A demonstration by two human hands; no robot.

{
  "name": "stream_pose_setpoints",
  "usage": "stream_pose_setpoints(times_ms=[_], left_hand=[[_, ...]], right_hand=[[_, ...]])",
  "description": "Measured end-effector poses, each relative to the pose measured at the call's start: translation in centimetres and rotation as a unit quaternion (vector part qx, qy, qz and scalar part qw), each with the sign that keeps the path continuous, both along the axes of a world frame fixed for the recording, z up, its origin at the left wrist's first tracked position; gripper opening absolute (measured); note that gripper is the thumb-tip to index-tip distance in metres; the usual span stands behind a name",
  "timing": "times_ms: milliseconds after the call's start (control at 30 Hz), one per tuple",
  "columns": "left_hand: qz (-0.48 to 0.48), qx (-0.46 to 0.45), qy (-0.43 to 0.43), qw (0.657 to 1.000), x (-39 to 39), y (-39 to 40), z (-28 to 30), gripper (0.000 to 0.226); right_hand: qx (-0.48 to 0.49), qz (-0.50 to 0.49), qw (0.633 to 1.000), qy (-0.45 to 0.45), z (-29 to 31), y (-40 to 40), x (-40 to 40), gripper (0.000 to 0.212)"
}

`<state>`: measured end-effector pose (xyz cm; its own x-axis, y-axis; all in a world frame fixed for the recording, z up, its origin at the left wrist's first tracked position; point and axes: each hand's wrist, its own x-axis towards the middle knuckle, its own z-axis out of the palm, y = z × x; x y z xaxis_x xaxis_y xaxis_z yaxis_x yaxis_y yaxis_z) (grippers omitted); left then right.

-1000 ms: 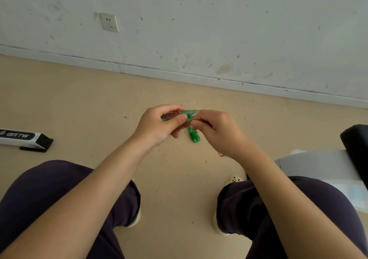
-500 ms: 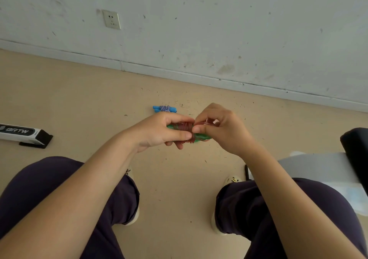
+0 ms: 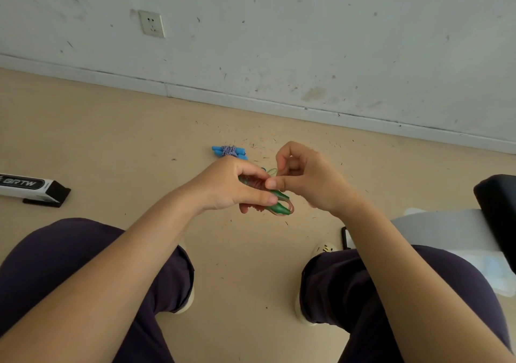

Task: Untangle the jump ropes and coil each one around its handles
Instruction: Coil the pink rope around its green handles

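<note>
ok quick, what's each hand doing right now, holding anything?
Left hand: grips the green jump rope handles with the cord wound round them.
Right hand: fingers pinch a thin loop of the cord at the bundle's far end.

Glossy green plastic handles, matt beige floor, scuffed painted wall

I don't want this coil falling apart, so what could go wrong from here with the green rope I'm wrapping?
1. The left hand grips the green jump rope bundle; easing that grip may let the wraps spring loose.
2. The right hand pinches only a thin loop; if it slips, the end may unwind.
3. Dropped, it could land on the blue jump rope coiled on the floor below.
</note>
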<state>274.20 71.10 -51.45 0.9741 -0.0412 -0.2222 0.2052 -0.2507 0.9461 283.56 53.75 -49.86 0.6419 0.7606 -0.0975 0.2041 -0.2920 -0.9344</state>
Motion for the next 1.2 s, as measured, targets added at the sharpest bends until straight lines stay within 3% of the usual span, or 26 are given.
stream_pose_setpoints(times_ms=[133, 367, 600, 733, 833, 1033, 1200], left_hand=[[0.006, 0.023, -0.022, 0.999, -0.2, 0.0, 0.0, 0.019], [0.019, -0.038, -0.078, 0.996, -0.4, 0.0, 0.6, 0.054], [0.171, -0.096, -0.094, 0.976, 0.1, 0.1, 0.4, 0.022], [0.242, -0.201, -0.067, 0.947, 0.5, 0.4, 0.7, 0.036], [0.233, -0.239, -0.053, 0.941, 0.3, 0.6, 0.8, 0.041], [0.300, -0.230, -0.052, 0.924, 0.7, 0.5, 0.3, 0.022], [0.332, -0.196, -0.053, 0.921, 1.2, -0.2, -0.4, 0.024]], right_hand=[[0.023, 0.001, 1.000, -0.002, -0.8, 0.3, 0.2, 0.032], [0.034, -0.014, 0.999, 0.028, -0.4, 0.0, 0.3, 0.022], [0.065, -0.031, 0.995, 0.071, 0.1, -0.2, 0.4, 0.043], [0.036, -0.040, 0.998, 0.029, -1.0, 0.0, 0.7, 0.011], [0.029, -0.042, 0.999, 0.019, -1.2, 0.2, 0.5, 0.003], [0.059, -0.081, 0.995, -0.028, -0.8, 0.6, -0.1, 0.012], [0.082, -0.071, 0.993, -0.051, -0.9, 1.2, -1.1, 0.010]])
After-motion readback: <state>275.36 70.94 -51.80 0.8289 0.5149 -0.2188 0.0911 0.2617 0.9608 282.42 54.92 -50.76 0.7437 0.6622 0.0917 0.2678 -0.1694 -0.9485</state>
